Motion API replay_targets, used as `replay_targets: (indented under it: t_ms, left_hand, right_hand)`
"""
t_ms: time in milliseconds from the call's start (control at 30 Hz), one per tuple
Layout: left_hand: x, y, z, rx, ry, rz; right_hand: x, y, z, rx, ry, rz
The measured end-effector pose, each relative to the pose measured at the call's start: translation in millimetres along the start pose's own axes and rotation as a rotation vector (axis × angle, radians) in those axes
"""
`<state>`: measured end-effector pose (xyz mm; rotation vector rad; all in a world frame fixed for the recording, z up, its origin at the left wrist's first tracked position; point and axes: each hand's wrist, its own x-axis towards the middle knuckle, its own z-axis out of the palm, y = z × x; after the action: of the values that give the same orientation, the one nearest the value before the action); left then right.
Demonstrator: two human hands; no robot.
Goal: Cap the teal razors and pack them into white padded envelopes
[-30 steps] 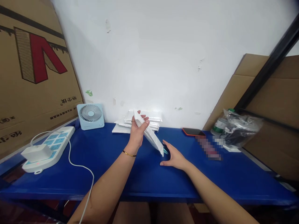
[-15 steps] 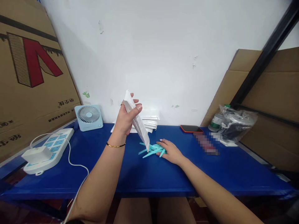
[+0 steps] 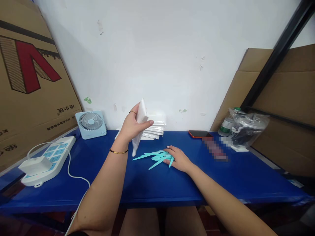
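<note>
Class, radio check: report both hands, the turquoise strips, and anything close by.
Left hand grips white packet, held up. Right hand touches turquoise strips, heaped on blue table. Stacked white packets farther back, apart from strips.

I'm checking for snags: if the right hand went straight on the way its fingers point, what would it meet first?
Most likely the turquoise pieces, which the right hand touches at their right end. Beyond, perhaps the stacked white packets; depth is unclear.
</note>
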<state>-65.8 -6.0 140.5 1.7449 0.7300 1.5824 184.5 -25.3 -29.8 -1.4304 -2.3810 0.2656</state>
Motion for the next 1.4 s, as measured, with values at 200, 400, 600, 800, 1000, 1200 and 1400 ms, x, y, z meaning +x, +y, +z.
replay_targets:
  t_ms: [200,400,600,800,1000,1200,1400]
  left_hand:
    - [6.9,-32.9,5.0,-0.296,0.34,-0.034]
    - [-3.4,-62.8,-10.0,-0.213,0.555,-0.091]
    - [-9.7,-70.8,-46.2,0.554,0.045,-0.076]
    - [-40.9,-104.3,-18.0,0.747,-0.225,-0.323]
    - [-89.1,-109.6,37.7,0.591,-0.639,-0.271]
    - [-106.6,-108.7,69.3,0.9,-0.839,-0.256]
    - [-108.7,-92.5,96.9,0.792,-1.002,-0.049]
  right_hand:
    - [-0.1,1.1,0.9,0.005,0.003,-0.003]
    - [0.0,1.7,0.9,0.016,0.002,-0.001]
    - [-7.7,2.0,-4.3,0.019,-0.05,0.006]
    - [-13.4,-1.1,-11.4,-0.107,0.018,-0.027]
    - [-15.1,5.6,-31.6,-0.149,0.317,0.104]
    - [-20.4,23.6,-35.9,-0.093,0.32,0.491]
    - [-18.9,21.1,-27.0,-0.03,0.294,0.35]
